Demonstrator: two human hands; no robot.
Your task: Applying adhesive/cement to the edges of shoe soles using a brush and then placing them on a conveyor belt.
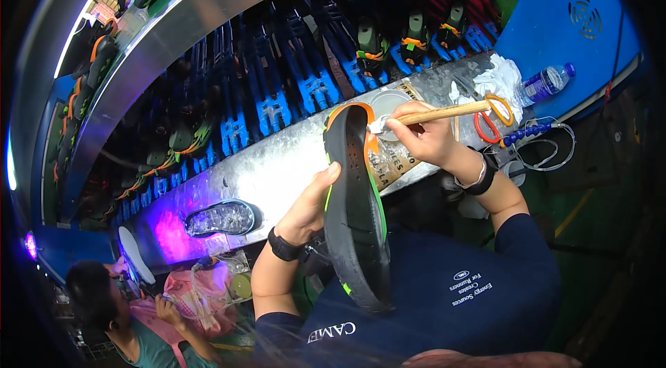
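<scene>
My left hand (313, 203) grips a long black shoe sole (354, 229) by its side, thumb on the near rim. The sole stands tilted, with an orange rim at its far end and bright green along the edge. A brush (444, 113) with a pale wooden handle is pinched in my right hand (429, 135). Its whitish head touches or nearly touches the orange rim at the sole's far end; exact contact is hard to tell. Just behind that end sits a round pale dish (390, 99), partly hidden by the sole and hand.
Another sole (220, 219) lies on the metal bench (277, 174). Scissors (494, 118), white cloth (499, 80) and a bottle (548, 83) are at the right. Blue clamps (316, 87) line the machine behind. At lower left a co-worker (104, 305) holds a white sole (136, 255).
</scene>
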